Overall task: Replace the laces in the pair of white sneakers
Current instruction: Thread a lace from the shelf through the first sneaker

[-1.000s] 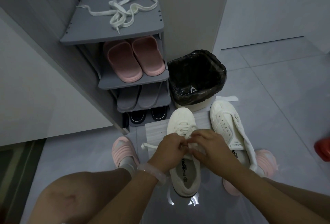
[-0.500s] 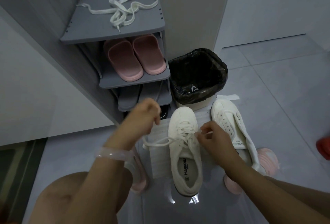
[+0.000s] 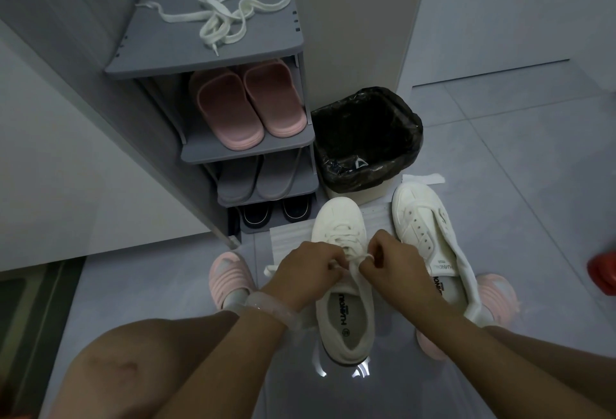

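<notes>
Two white sneakers stand on the floor in front of me. The left sneaker (image 3: 343,312) is laced, and its white lace (image 3: 358,260) runs between both my hands over the upper eyelets. My left hand (image 3: 305,272) grips one lace end, whose tail sticks out to the left. My right hand (image 3: 388,260) pinches the other end just right of the tongue. The right sneaker (image 3: 423,228) has bare eyelets and no lace. A loose pile of white laces (image 3: 230,18) lies on top of the shoe rack.
A grey shoe rack (image 3: 213,61) at left holds pink slippers (image 3: 246,105), grey slippers and dark shoes. A bin with a black bag (image 3: 366,138) stands behind the sneakers. White paper (image 3: 290,235) lies under them. A red object (image 3: 603,272) is at the right edge.
My left hand, which had pulled the lace end up and out to the left, has come back down to the sneaker. Both hands now hold the lace close together.
</notes>
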Demonstrator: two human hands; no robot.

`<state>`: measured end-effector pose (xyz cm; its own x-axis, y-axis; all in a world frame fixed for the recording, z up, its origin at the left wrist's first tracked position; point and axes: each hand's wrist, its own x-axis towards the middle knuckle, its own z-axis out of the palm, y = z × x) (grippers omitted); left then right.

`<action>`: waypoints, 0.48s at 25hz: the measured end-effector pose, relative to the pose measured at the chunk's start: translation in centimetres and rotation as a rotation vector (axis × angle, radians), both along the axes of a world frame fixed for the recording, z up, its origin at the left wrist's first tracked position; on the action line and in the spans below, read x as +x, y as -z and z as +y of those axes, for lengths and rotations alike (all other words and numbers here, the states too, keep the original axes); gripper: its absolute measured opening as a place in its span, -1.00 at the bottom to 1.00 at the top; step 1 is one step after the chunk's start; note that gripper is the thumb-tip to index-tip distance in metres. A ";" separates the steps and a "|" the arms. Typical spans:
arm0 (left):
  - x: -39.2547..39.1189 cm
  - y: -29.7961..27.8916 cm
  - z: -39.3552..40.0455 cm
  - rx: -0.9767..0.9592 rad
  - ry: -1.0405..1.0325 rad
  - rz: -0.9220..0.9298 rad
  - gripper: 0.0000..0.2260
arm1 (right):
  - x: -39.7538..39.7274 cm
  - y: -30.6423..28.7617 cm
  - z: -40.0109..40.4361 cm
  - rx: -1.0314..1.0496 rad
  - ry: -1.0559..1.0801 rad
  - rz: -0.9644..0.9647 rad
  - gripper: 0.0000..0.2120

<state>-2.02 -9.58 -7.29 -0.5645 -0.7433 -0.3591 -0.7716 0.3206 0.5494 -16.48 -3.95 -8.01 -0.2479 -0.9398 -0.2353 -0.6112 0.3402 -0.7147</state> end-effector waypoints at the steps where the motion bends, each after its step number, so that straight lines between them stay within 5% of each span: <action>1: -0.1 0.1 -0.1 0.023 -0.026 0.034 -0.84 | -0.1 -0.3 0.0 0.017 0.010 -0.109 -0.87; 8: -0.3 0.6 -0.4 0.153 -0.110 0.104 -0.87 | -1.7 -0.4 -0.2 0.455 0.262 -1.088 -0.76; 12: -0.5 0.6 -0.4 0.164 -0.107 0.082 -0.88 | -1.2 0.9 -0.1 0.457 0.305 -1.167 -0.74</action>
<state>-2.54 -9.94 -7.94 -0.5176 -0.7361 -0.4362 -0.7468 0.1398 0.6502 -17.70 -4.01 -8.88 0.1317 -0.6587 -0.7408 0.4382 0.7090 -0.5525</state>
